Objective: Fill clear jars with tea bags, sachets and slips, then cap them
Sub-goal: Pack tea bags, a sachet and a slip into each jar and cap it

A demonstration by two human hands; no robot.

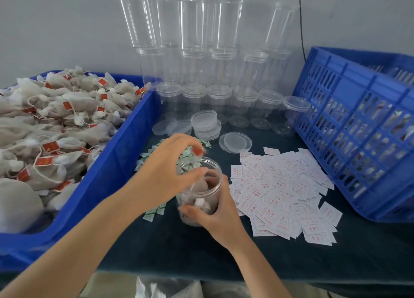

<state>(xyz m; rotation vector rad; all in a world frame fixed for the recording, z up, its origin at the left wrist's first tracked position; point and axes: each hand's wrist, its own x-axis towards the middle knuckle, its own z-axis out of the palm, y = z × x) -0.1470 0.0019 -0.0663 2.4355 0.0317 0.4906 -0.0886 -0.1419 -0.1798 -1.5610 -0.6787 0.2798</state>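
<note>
Grey wall (56, 29) backs a dark cloth-covered table (179, 253), with stacks of empty jars (192, 51) along the rear and loose lids (205, 123) lying in front of them. To your left a blue bin (107, 176) is heaped with tea bags (56, 118); to your right stands a blue slatted crate (358, 129). You are at the filling step. Your right hand (217, 215) is wrapped round the lower wall of an open jar (212, 192), which stands near the table's front edge between the green-and-white sachets (154, 212) and the spread of white slips (280, 197). Your left hand (165, 170) hangs over the jar's mouth with its fingers curled, and it appears to pinch the string of a tea bag (200, 189) that is going in; a red tag shows blurred at the fingertips. A few bags already lie at the bottom, so the jar looks only partly filled. Next you will likely need to let go of the string so the tag falls inside the rim, then reach left for more bags. Sachet, slip and lid are not yet in hand. Keep the jar steady and upright while you load it.
</note>
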